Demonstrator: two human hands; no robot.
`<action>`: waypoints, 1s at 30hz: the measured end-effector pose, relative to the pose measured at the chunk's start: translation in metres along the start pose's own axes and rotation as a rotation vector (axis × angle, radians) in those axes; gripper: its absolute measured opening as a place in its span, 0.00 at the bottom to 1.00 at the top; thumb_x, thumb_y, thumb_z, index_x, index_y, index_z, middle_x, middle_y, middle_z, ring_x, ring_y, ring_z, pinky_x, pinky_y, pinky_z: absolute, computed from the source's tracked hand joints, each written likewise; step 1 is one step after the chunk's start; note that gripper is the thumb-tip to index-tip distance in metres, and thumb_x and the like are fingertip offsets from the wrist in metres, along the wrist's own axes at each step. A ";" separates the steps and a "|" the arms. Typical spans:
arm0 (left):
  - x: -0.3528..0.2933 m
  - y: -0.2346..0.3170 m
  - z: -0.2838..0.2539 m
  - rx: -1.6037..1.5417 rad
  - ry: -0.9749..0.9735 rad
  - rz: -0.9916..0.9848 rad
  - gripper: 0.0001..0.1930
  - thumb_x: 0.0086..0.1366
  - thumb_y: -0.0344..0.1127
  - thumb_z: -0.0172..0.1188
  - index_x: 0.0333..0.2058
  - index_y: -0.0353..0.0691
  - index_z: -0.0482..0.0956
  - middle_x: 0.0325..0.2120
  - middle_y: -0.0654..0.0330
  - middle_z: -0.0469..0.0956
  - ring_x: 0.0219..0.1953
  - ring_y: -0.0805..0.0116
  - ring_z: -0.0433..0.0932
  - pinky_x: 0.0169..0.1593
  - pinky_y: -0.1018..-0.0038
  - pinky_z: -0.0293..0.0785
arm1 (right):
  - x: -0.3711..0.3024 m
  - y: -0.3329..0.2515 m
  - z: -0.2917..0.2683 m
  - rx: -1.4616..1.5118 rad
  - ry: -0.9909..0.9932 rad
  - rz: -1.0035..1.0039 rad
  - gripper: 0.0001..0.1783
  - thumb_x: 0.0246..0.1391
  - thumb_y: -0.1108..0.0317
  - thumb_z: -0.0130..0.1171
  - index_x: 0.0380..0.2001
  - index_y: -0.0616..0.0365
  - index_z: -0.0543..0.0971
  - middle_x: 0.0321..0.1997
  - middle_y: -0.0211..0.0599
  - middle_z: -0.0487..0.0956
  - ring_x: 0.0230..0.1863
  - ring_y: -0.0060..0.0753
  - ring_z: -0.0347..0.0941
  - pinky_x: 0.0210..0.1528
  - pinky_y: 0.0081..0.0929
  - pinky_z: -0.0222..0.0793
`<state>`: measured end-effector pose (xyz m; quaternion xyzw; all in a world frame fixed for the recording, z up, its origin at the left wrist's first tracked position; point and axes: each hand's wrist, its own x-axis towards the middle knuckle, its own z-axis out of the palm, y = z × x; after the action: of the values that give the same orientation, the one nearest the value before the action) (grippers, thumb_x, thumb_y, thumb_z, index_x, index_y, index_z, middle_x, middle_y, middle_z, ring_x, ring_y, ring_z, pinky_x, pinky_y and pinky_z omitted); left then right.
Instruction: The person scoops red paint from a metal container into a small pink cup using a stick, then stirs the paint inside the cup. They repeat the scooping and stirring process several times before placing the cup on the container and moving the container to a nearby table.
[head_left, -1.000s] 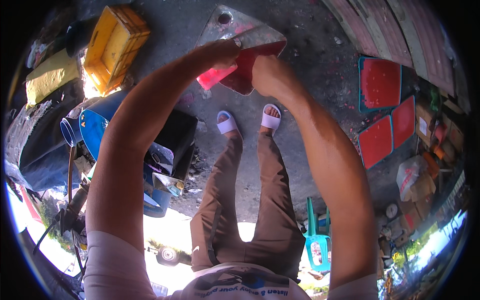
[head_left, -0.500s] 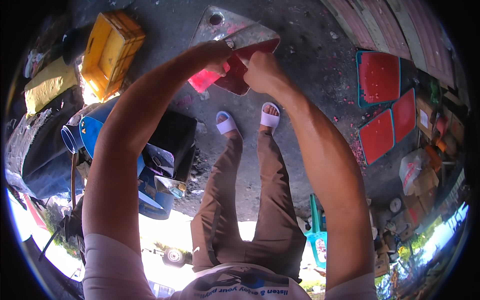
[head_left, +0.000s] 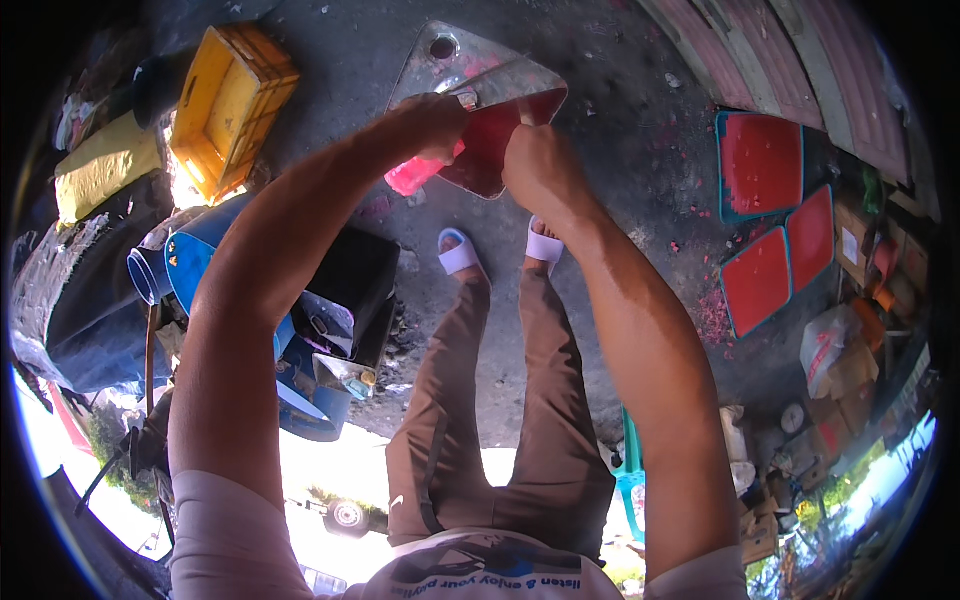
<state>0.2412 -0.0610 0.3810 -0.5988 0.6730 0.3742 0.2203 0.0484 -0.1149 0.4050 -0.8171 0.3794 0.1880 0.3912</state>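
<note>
Grey and red metal tin (head_left: pixel 500 120), with the left hand (head_left: pixel 440 122) and right hand (head_left: pixel 540 165) both at it

The tin lies tilted straight ahead of the person, its grey face pierced by a round hole and its near face red. The hands are apart from each other, fingers curled: the left over the tin's near-left side, the right against its right edge. What each is clamped on I cannot tell, since the arms and knuckles hide the fingertips. Beneath the left hand, at the tin's near-left edge, shows a bright pink piece (head_left: pixel 412 177) (it may be wet, though glare blurs it).

On the person's side of the tin are two pale slides (head_left: pixel 460 258). Well left of the tin stands a yellow crate (head_left: pixel 258 110); well right of it are three red panels (head_left: pixel 762 162) with teal edges.
</note>
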 end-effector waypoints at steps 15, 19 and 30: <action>-0.100 -0.030 0.076 -0.166 0.477 -0.052 0.12 0.63 0.44 0.73 0.36 0.41 0.89 0.32 0.51 0.87 0.36 0.50 0.89 0.44 0.58 0.85 | -0.014 -0.028 0.011 -0.125 -0.068 0.050 0.10 0.58 0.73 0.61 0.36 0.69 0.87 0.42 0.66 0.87 0.47 0.65 0.87 0.51 0.50 0.84; -0.123 -0.034 0.093 -0.263 0.753 0.023 0.11 0.61 0.42 0.75 0.35 0.42 0.87 0.28 0.54 0.85 0.34 0.52 0.86 0.42 0.57 0.82 | -0.003 -0.036 0.012 -0.034 -0.085 0.016 0.11 0.56 0.73 0.61 0.37 0.71 0.87 0.40 0.68 0.86 0.46 0.68 0.86 0.52 0.52 0.84; -0.162 -0.020 0.117 -0.379 1.014 -0.063 0.09 0.61 0.39 0.75 0.36 0.47 0.85 0.25 0.60 0.76 0.30 0.57 0.77 0.40 0.60 0.72 | -0.011 -0.038 0.012 -0.148 -0.191 0.130 0.14 0.59 0.70 0.62 0.41 0.71 0.86 0.45 0.64 0.87 0.51 0.62 0.86 0.53 0.47 0.82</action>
<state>0.2731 0.1323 0.4242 -0.7535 0.5972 0.1461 -0.2329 0.0703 -0.0847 0.4233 -0.7958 0.3776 0.3175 0.3510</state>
